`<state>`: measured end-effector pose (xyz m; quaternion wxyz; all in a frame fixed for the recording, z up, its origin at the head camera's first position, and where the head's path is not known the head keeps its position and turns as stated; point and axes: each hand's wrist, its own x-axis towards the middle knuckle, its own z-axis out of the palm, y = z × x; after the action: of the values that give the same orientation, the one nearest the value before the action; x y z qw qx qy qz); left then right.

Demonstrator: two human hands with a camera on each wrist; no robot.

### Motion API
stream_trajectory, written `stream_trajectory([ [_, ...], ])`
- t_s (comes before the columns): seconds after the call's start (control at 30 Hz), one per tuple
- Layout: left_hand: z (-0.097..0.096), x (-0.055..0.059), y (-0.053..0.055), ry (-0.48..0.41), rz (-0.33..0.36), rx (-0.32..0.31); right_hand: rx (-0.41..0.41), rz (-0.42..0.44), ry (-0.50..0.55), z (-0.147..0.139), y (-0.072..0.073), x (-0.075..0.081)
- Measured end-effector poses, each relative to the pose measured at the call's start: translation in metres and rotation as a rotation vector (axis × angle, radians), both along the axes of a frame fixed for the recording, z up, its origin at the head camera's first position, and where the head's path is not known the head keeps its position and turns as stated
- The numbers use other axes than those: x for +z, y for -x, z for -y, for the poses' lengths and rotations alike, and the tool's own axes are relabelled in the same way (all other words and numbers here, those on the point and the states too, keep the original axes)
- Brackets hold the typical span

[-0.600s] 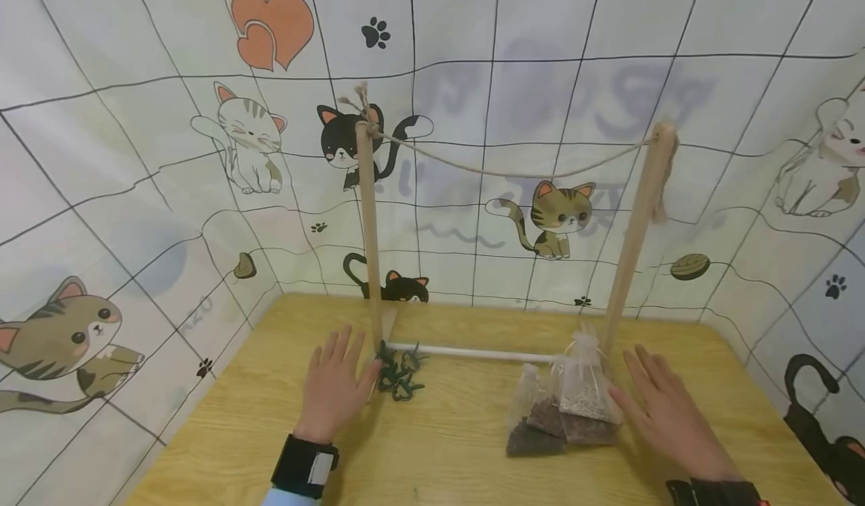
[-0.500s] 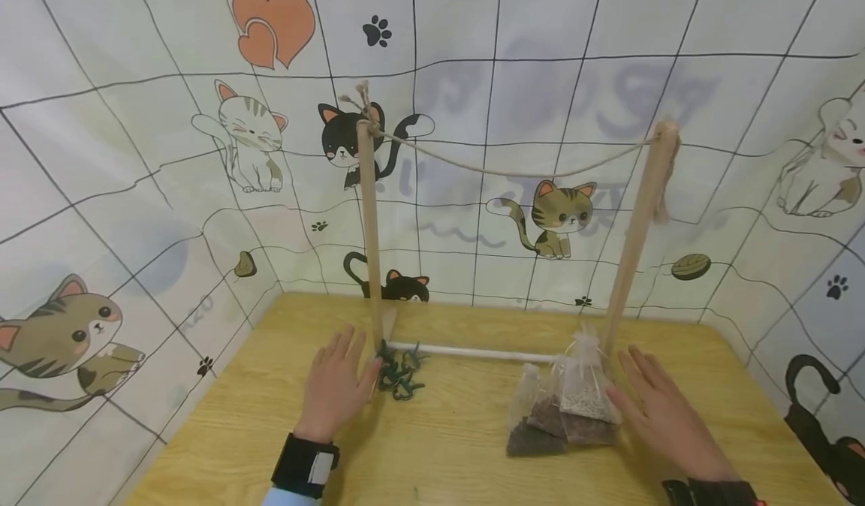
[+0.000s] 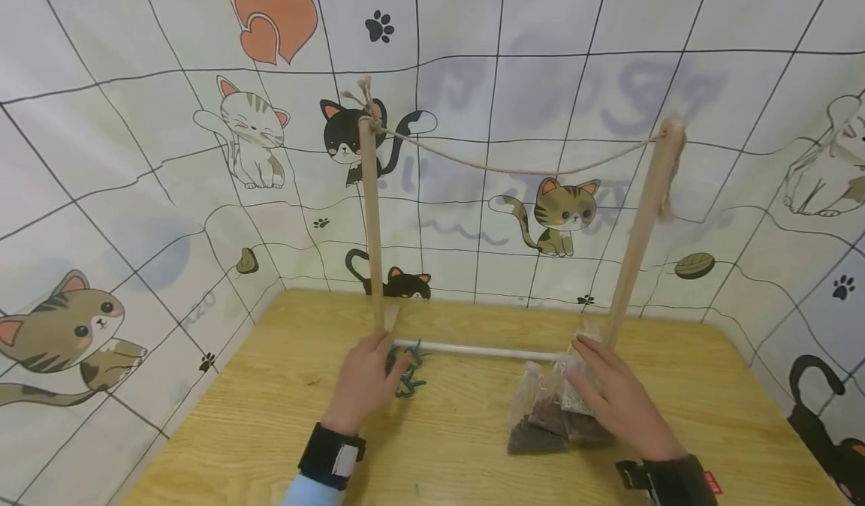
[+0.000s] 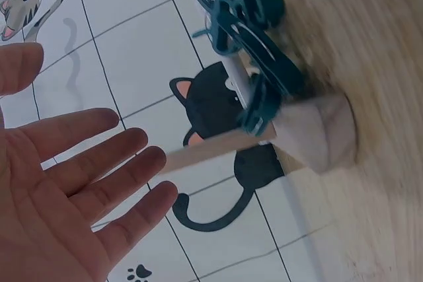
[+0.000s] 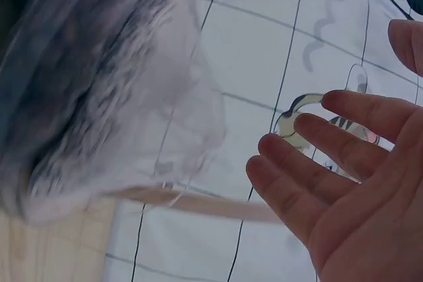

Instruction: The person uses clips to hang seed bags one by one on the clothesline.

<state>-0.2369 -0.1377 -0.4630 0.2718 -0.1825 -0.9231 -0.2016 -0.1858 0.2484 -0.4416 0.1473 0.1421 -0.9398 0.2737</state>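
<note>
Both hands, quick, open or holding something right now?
Left hand: open, holding nothing, near dark green plastic clips.
Right hand: open, holding nothing, near filled sheer white pouches.

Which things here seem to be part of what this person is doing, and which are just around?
Likely part of the job:
green clips, near the left hand
filled mesh bags, near the right hand
wooden frame with string, probably

Apparently just around:
cat-print backdrop
table, as work surface
black wristbands, worn by the person
</note>
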Motion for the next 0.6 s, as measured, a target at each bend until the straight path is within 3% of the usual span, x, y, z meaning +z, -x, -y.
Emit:
stream_trajectory([
  [0.33,-0.026,-0.002,0.013,0.008,-0.042,-0.046,0.08,-0.095,0.087,0.033,0.009,0.0],
  [0.6,-0.037,-0.008,0.019,0.09,0.004,-0.013,0.115,-0.046,0.15,0.053,0.011,-0.007],
])
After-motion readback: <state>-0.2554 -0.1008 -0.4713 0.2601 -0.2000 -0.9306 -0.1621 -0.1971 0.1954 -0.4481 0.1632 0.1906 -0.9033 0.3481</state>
